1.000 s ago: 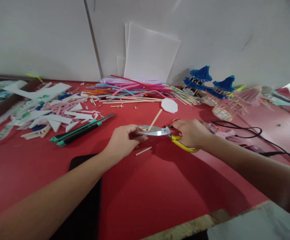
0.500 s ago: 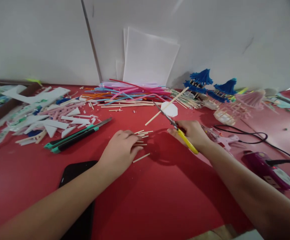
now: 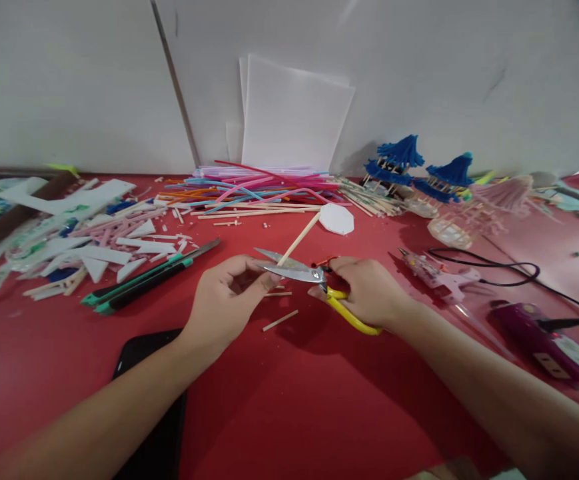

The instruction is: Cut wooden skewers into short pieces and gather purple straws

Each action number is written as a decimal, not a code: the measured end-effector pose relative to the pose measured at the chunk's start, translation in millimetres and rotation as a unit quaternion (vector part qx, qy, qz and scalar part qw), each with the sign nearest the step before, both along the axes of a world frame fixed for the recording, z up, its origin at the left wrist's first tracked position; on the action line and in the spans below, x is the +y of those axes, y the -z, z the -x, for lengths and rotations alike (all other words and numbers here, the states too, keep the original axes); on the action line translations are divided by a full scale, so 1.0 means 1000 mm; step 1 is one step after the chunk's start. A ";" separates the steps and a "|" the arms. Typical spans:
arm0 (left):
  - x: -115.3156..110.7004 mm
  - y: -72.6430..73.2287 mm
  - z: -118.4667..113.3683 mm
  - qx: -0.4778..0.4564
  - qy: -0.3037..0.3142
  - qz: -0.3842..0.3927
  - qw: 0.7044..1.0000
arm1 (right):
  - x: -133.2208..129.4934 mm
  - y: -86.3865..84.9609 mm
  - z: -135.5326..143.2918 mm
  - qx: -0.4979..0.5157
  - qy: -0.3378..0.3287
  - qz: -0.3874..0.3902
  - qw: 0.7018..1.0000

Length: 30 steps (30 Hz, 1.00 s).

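Observation:
My left hand point(image 3: 224, 303) is pinched on the near end of a thin wooden stick point(image 3: 301, 236), which slants up and away over the table. Yellow-handled scissors point(image 3: 353, 317) are in my right hand point(image 3: 374, 293), their blades apart with the stick between them close to my left fingertips. Short cut stick pieces point(image 3: 280, 321) lie on the red table beneath, some hidden by my left hand and the blades. Behind the stick's far end lies a white octagonal piece point(image 3: 337, 219).
A green-and-black utility knife point(image 3: 144, 279) and a phone point(image 3: 144, 413) lie left, near white scraps point(image 3: 104, 253). Pipe cleaners point(image 3: 264, 187) line the back. At right are a glue gun point(image 3: 444, 280), a purple power strip point(image 3: 544, 343), a cable point(image 3: 524, 270) and blue-roofed models point(image 3: 402, 157).
My left hand has risen from the short pieces and now pinches the stick's end. The scissors have swung left and opened, with their blades around the stick.

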State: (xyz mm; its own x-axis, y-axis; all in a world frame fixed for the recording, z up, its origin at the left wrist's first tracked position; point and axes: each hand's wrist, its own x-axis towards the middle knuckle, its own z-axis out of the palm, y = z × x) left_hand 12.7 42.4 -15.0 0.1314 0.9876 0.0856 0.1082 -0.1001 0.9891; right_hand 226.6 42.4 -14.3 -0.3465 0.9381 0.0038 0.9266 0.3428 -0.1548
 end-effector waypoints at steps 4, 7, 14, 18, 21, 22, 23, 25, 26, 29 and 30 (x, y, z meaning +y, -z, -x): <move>-0.003 0.000 -0.001 0.004 0.017 -0.008 1.000 | -0.001 0.001 -0.002 0.044 -0.020 -0.010 0.999; -0.007 0.001 -0.002 0.012 0.031 -0.027 0.999 | -0.005 0.000 -0.001 0.072 -0.034 -0.013 0.997; -0.014 0.004 0.000 0.086 0.015 -0.089 0.992 | -0.018 -0.008 0.014 0.062 -0.039 -0.009 0.997; -0.015 0.003 0.001 0.114 0.011 -0.125 0.985 | -0.019 -0.008 0.018 0.038 -0.020 0.010 0.999; -0.015 0.003 0.002 0.131 0.021 -0.140 0.981 | -0.019 -0.008 0.019 0.000 -0.008 0.023 1.000; -0.015 0.003 0.003 0.133 0.026 -0.143 0.980 | -0.020 -0.008 0.019 -0.010 -0.005 0.025 1.000; -0.015 0.003 0.003 0.133 0.031 -0.146 0.980 | -0.020 -0.008 0.020 -0.017 -0.002 0.026 1.000; -0.015 0.004 0.003 0.128 0.038 -0.147 0.980 | -0.021 -0.009 0.021 -0.025 0.003 0.036 0.999; -0.015 0.004 0.003 0.125 0.040 -0.145 0.981 | -0.021 -0.009 0.021 -0.027 0.007 0.041 0.999; -0.013 0.005 0.002 0.106 0.045 -0.157 0.981 | -0.021 -0.009 0.022 -0.028 0.017 0.058 0.998; -0.012 0.006 0.001 0.102 0.045 -0.164 0.980 | -0.020 -0.008 0.023 -0.025 0.018 0.064 0.998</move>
State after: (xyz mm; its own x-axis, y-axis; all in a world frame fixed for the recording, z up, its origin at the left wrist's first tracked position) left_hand 11.4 30.0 -21.1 0.2647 0.8948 0.3596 0.2766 -0.4276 0.8606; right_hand 204.1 22.1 -5.9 -0.3095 0.9416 -0.1325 0.9455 0.2899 -0.1483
